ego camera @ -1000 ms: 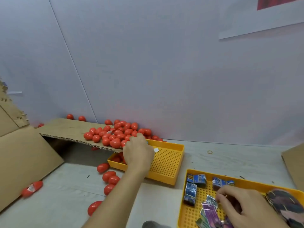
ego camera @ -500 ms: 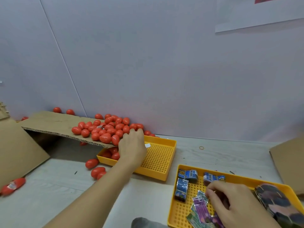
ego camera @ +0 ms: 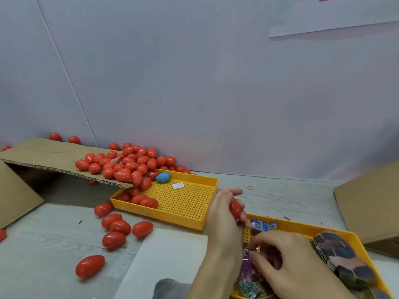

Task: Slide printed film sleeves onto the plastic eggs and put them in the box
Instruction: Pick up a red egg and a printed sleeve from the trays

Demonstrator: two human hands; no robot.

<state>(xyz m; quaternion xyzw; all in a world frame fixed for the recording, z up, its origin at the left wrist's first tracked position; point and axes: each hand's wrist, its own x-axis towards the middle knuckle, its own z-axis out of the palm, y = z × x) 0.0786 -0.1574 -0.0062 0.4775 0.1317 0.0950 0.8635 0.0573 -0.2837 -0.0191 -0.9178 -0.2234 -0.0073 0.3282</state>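
My left hand (ego camera: 224,214) grips a red plastic egg (ego camera: 235,207) above the gap between the two yellow trays. My right hand (ego camera: 287,262) reaches into the near yellow tray (ego camera: 302,228) and pinches at the purple printed film sleeves (ego camera: 248,266) lying there. Blue sleeves (ego camera: 263,225) lie at that tray's far edge. A pile of red eggs (ego camera: 127,162) covers a cardboard flap and spills into the far yellow tray (ego camera: 183,203). One blue egg (ego camera: 163,177) sits at that tray's back edge.
Loose red eggs (ego camera: 116,229) lie on the table left of the trays. A cardboard box (ego camera: 371,203) stands at the right, another cardboard piece (ego camera: 15,195) at the left. A dark stack of printed pieces (ego camera: 339,255) fills the near tray's right side. A white sheet (ego camera: 164,262) lies in front.
My left hand left the egg pile and came back toward the near tray holding a red egg. The blue egg is now uncovered. My right hand stayed in the sleeve tray.
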